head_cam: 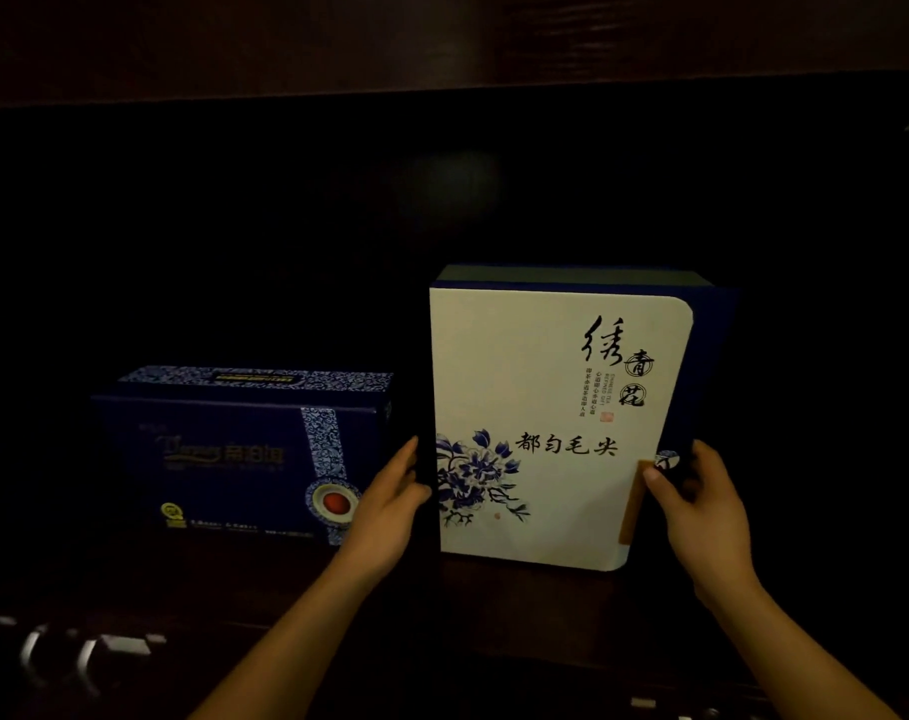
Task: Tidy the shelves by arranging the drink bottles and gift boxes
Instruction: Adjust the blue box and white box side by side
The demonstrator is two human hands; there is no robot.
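Dimly lit, the head view shows a white gift box (546,418) with blue flowers and black calligraphy standing upright on a dark wooden shelf (234,579). Left hand (390,506) clasps its left edge; right hand (696,506) grips its right edge, thumb on the front. Just left of it, apart, sits a lower dark blue gift box (234,454).
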